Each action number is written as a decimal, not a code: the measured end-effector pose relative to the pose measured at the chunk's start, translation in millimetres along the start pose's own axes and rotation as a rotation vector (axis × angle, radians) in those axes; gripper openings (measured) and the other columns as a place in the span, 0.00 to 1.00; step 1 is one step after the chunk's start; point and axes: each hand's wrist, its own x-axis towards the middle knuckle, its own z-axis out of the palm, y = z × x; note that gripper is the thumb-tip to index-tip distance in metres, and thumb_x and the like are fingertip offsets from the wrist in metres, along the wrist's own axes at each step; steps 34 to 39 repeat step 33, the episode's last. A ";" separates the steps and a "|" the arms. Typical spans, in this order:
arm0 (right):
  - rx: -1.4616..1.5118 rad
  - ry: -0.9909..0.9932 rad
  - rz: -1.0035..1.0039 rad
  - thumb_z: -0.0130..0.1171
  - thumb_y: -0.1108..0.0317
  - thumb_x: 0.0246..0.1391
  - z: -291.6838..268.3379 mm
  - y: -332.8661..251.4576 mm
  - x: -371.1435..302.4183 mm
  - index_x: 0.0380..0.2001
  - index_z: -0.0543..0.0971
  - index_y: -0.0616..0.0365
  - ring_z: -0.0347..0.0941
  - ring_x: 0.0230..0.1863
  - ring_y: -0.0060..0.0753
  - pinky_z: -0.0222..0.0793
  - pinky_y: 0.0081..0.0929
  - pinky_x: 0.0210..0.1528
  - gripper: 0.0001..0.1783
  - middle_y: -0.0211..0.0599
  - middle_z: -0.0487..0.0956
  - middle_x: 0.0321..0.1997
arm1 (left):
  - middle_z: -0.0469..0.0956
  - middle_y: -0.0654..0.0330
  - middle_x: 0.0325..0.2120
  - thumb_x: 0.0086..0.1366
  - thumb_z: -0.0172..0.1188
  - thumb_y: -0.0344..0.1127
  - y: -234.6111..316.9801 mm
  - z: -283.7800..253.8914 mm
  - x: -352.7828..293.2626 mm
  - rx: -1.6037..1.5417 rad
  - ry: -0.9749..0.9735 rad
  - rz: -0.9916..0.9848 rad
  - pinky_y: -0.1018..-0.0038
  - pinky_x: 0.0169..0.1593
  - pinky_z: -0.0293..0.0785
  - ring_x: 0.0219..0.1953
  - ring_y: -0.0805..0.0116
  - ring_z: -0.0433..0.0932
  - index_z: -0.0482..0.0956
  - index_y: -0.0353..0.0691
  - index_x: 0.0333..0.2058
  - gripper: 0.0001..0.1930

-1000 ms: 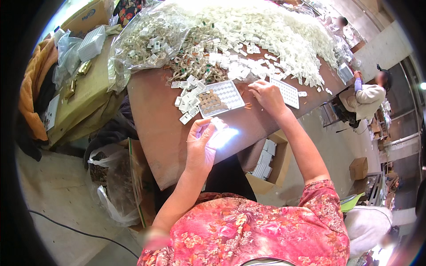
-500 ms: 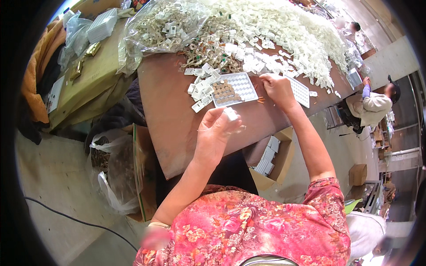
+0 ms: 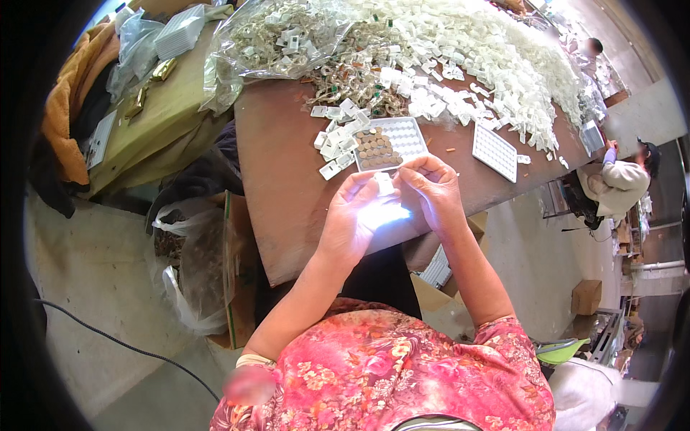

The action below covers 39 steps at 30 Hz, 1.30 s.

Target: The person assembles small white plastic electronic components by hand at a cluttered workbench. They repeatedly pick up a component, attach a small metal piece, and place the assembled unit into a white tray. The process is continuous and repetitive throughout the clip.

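My left hand (image 3: 348,219) is closed around a small white plastic piece (image 3: 384,184) above the table's near edge. A bright bluish-white glow (image 3: 384,214) shines just below the piece, between my hands. My right hand (image 3: 437,190) meets it from the right, thumb and finger pinched together; whatever they hold is too small to make out. Just beyond my hands lies a white tray (image 3: 407,135) with round pockets, some filled with brownish discs (image 3: 376,148). Several white rectangular casings (image 3: 338,141) are heaped against the tray's left side.
A large mound of white plastic parts (image 3: 460,43) covers the table's far side, beside clear bags of parts (image 3: 284,39). Another pocketed white tray (image 3: 494,152) lies to the right. A lined carton (image 3: 237,269) stands at lower left; people (image 3: 618,176) work at right.
My right hand has come from beside the tray toward my left hand, and they now meet at the white piece. A bright light has appeared between them. The view has shifted slightly.
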 end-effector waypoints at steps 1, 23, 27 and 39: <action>0.008 -0.001 -0.020 0.60 0.74 0.56 2.5 1.6 -0.2 0.34 0.77 0.63 0.75 0.34 0.20 0.70 0.19 0.41 0.04 0.33 0.80 0.31 | 0.76 0.54 0.44 0.69 0.54 0.32 -0.4 0.1 0.2 0.002 0.013 -0.002 0.61 0.54 0.75 0.48 0.61 0.77 0.70 0.37 0.48 0.11; 0.019 0.128 -0.207 0.60 0.75 0.56 23.4 21.1 -15.8 0.33 0.77 0.62 0.70 0.38 0.14 0.66 0.15 0.43 0.03 0.25 0.74 0.37 | 0.78 0.56 0.42 0.68 0.56 0.33 3.5 2.1 -5.3 0.009 0.005 -0.050 0.71 0.47 0.78 0.41 0.68 0.79 0.73 0.37 0.47 0.11; -0.144 0.083 -0.295 0.60 0.77 0.55 19.6 20.5 -17.8 0.33 0.76 0.63 0.69 0.40 0.16 0.66 0.16 0.44 0.03 0.27 0.71 0.39 | 0.78 0.57 0.40 0.68 0.57 0.33 3.5 2.3 -5.9 0.013 0.015 -0.052 0.71 0.46 0.78 0.40 0.67 0.79 0.73 0.37 0.46 0.11; -0.131 0.011 -0.222 0.59 0.78 0.55 12.0 22.3 -19.9 0.34 0.76 0.63 0.69 0.42 0.19 0.68 0.19 0.47 0.03 0.29 0.70 0.40 | 0.79 0.57 0.39 0.67 0.57 0.33 3.1 3.1 -6.6 0.068 0.017 -0.029 0.72 0.45 0.78 0.39 0.67 0.80 0.75 0.37 0.45 0.11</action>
